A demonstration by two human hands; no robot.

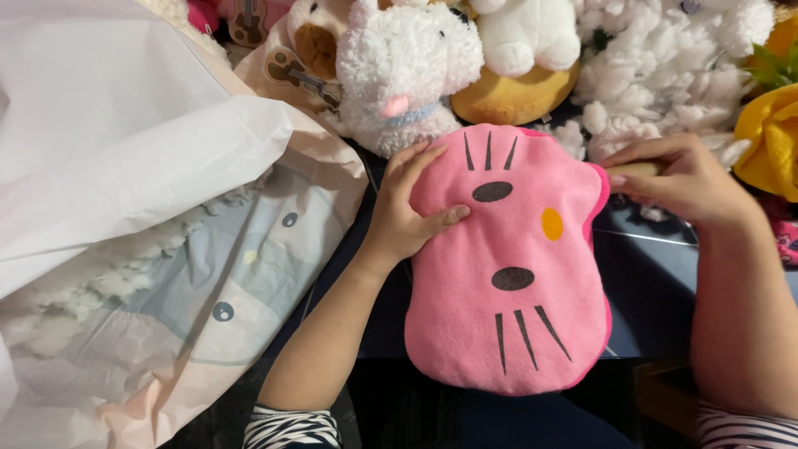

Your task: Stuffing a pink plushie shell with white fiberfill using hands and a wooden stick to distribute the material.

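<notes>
A pink plush cat-face cushion cover (507,266) lies in front of me, with black oval eyes, black whisker lines and a yellow nose. My left hand (406,212) grips its left edge, thumb pressed on the pink fabric. My right hand (673,179) is at the cover's upper right corner, fingers closed around a light wooden stick (633,169) that points into the cover's edge. Loose white stuffing (665,75) is piled just behind the right hand.
A large white and pale plastic bag (166,208) holding stuffing fills the left side. Plush toys sit at the back: a white fluffy dog (407,66) and a white and yellow toy (515,75). A yellow plush (769,141) is at the right edge.
</notes>
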